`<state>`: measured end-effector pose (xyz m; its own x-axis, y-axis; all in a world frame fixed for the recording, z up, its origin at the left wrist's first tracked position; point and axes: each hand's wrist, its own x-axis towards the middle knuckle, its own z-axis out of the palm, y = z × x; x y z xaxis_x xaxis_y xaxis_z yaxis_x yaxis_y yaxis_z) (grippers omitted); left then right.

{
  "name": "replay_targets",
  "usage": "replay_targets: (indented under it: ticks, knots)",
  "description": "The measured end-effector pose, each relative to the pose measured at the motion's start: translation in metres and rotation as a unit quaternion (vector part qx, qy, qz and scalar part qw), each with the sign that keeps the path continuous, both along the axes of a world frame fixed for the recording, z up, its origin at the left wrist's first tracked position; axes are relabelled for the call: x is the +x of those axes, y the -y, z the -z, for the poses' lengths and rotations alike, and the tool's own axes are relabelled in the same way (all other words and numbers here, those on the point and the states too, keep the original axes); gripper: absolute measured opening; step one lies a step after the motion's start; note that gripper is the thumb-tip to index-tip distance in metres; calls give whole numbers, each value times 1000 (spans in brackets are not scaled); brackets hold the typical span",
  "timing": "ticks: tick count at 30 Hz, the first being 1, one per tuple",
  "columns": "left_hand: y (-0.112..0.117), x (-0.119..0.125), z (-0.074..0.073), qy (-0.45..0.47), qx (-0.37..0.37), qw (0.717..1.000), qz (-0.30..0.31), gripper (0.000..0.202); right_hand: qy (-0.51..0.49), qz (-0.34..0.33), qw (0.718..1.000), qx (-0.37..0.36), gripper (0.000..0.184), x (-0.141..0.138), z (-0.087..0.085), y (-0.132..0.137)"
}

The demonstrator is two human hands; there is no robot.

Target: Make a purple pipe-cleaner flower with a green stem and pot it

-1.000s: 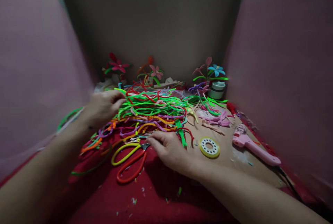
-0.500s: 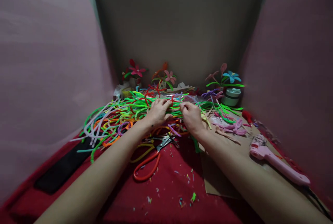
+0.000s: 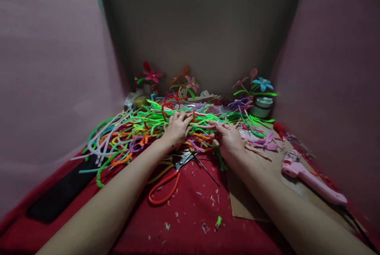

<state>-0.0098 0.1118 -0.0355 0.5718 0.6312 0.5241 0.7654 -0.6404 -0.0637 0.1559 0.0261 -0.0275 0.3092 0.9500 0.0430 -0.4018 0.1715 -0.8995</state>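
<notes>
A large heap of fuzzy pipe cleaners (image 3: 148,118), mostly green with red, orange, white and purple ones among them, spreads across the back of the red cloth. My left hand (image 3: 178,128) rests on the heap's middle, its fingers curled over green pipe cleaners. At the heap's right edge is my right hand (image 3: 231,140), palm turned partly inward, with index finger stretched out and thumb apart. Its fingertips are close to the pipe cleaner ends, and I see nothing gripped in it. Red-handled scissors (image 3: 164,188) lie in front of the heap, beside a thin dark rod (image 3: 208,172).
Cardboard (image 3: 247,205) lies on the right under a pink glue gun (image 3: 314,180) and pink pipe cleaner pieces (image 3: 267,141). A black flat object (image 3: 56,191) is at left. Behind stand pipe cleaner flowers (image 3: 152,75) and a pale green jar (image 3: 261,107). Scraps dot the red cloth (image 3: 184,231).
My right hand has gone from closed to open and moved slightly right and towards me. The thin dark rod now shows on the cloth beside the scissors. My left hand stays on the heap.
</notes>
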Motion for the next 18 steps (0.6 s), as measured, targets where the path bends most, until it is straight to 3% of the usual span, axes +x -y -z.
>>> replay_targets:
  ticks: [5, 9, 12, 14, 15, 16, 17, 18]
  knots:
    - [1, 0, 2, -9, 3, 1000, 0, 39, -16, -6, 1000, -5, 15, 0, 0, 1]
    - [4, 0, 4, -19, 4, 1000, -4, 40, -5, 21, 1000, -6, 10, 5, -10, 5]
    - [2, 0, 8, -19, 4, 1000, -5, 38, 22, 65, 998, 5, 9, 26, -25, 11]
    - [0, 0, 11, -14, 3, 1000, -3, 38, 93, 106, 990, 7, 11, 51, -38, 16]
    - [-1, 0, 12, -10, 2, 1000, 0, 38, 201, 132, 971, -9, 13, 66, -44, 19]
    - [-2, 0, 13, -5, 1, 1000, 3, 38, 340, 150, 927, -49, 16, 81, -49, 22]
    - [-3, 0, 13, -1, 1, 1000, 7, 38, 479, 146, 859, -105, 19, 97, -54, 25]
    - [-4, 0, 14, 1, 2, 1000, 9, 39, 517, 140, 833, -136, 16, 111, -57, 28]
